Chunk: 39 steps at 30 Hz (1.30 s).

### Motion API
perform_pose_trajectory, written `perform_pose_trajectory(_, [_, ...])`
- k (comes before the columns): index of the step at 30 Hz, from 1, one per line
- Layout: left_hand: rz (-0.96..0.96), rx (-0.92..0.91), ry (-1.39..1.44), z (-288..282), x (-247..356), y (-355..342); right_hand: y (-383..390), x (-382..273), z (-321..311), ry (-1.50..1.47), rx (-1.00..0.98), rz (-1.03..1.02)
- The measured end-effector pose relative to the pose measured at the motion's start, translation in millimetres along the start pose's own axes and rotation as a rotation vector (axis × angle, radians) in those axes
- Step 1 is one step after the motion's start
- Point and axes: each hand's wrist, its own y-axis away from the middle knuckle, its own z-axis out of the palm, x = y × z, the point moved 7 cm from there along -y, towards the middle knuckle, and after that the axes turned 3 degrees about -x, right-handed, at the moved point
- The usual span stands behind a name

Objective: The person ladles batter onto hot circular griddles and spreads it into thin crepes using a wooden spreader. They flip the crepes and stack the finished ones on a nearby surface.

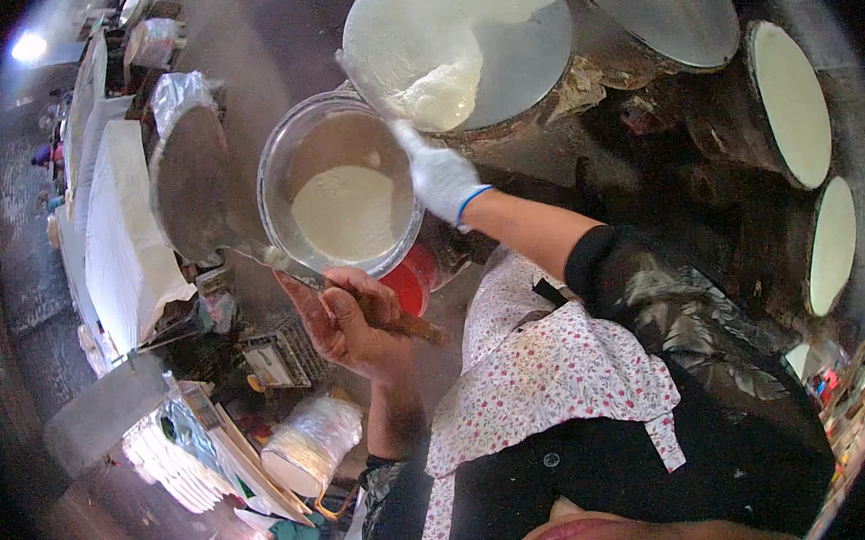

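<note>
My bare left hand is closed around the wooden handle of a large ladle with a wide, round grey head. The ladle's head is out to the left of a clear tub that holds pale batter. My right hand, in a white glove with a blue cuff, grips a long, pale spreader, blurred by motion. The spreader lies along the near left edge of a round griddle. White batter covers much of that griddle, with a thicker lump near its front; grey metal shows at the right.
A second griddle stands at the back right, and two pale-topped round ones stand farther right. Beneath the clear tub sits a red container. At left are white sheets and a plastic-wrapped roll.
</note>
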Motion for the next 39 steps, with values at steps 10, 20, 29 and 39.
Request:
perform_pose_trajectory(10, [-0.229, 0.109, 0.013, -67, -17, 35, 32, 31, -23, 0.037, 0.188, 0.239])
perform_pose_trajectory(20, [-0.341, 0.021, 0.079, -63, -40, 48, 66, 64, -86, 0.174, 0.280, 0.345])
perform_pose_trajectory(29, [-0.353, -0.076, 0.113, -28, -42, 32, 84, 57, -53, 0.114, 0.014, 0.168])
perform_pose_trajectory(39, [-0.342, -0.153, 0.042, -7, -42, 22, 84, 74, -77, 0.147, -0.243, 0.302])
